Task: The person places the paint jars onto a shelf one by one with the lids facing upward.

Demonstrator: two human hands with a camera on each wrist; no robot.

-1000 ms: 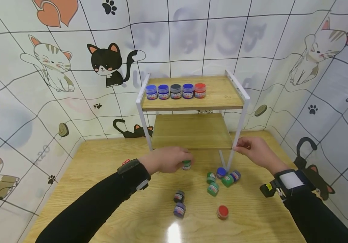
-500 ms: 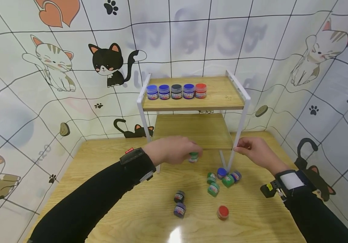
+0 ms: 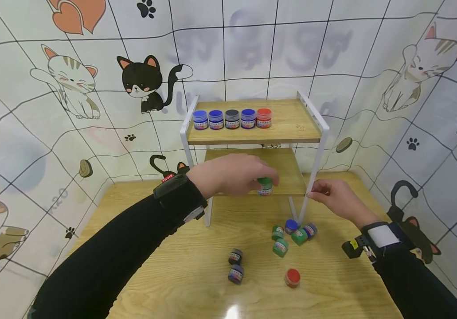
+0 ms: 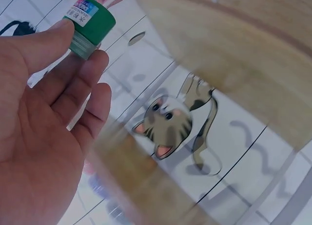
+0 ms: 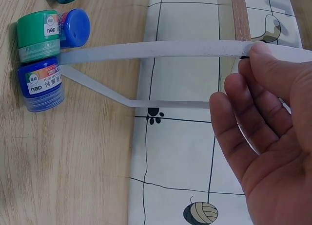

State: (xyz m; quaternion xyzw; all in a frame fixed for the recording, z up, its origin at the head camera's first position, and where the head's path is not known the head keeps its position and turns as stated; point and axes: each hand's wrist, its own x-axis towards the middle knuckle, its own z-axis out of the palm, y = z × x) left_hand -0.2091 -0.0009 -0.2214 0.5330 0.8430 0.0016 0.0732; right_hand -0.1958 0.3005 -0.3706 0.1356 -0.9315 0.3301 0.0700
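Note:
A green paint jar point(image 3: 265, 188) is pinched between the thumb and fingers of my left hand point(image 3: 234, 175), in front of the two-tier shelf's lower board point(image 3: 248, 155). The left wrist view shows the same green jar point(image 4: 92, 20), its label turned toward the thumb. My right hand point(image 3: 337, 200) pinches the white front right leg point(image 3: 313, 170) of the shelf near the lower board. In the right wrist view the thumb and index finger meet on that white leg point(image 5: 161, 48). Several paint jars point(image 3: 232, 119) with blue, black and red lids stand in a row on the top board point(image 3: 288, 117).
By the shelf's right foot lie blue and green jars point(image 3: 299, 237), some on their sides. A dark jar point(image 3: 235, 256) and a purple-blue jar point(image 3: 236, 274) lie nearer on the wooden table point(image 3: 172, 274). A red-lidded jar point(image 3: 292, 278) sits at the front.
My left hand has lifted the green jar from below the lower board, up and to the right, to the height of that board's front edge. My right hand has stayed on the leg.

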